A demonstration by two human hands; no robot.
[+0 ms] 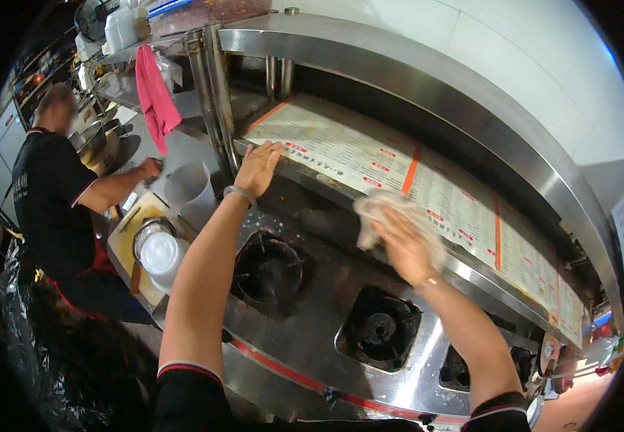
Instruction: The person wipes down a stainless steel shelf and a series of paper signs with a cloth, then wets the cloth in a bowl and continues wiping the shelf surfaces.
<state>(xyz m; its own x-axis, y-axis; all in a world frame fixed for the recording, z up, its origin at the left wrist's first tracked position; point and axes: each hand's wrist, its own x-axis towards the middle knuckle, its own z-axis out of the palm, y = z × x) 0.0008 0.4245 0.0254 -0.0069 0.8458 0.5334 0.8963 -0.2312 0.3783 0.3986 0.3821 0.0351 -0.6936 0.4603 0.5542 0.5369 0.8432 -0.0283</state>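
Note:
A pale cloth (pixel 398 216) lies under the palm of my right hand (pixel 406 245), partly over the front edge of the metal shelf (pixel 471 272) and its printed paper covering. That covering (pixel 339 132) is made of menu sheets with orange stripes and bears writing. My left hand (pixel 259 170) rests by the shelf's left front corner, fingers extended, with a bangle on the wrist and nothing seen in its grasp. Beneath both arms stretches a stainless steel stove top (pixel 323 318) with several dark burner wells, one of them square (pixel 379 328).
An upper steel shelf (pixel 398 70) overhangs the papered one. At left stand a translucent plastic bucket (pixel 187 189), a yellowed cutting board (pixel 123 251) and a white plastic container (pixel 163 259). A pink cloth (pixel 155 102) hangs behind them. A co-worker (pixel 55 183) works at the left counter.

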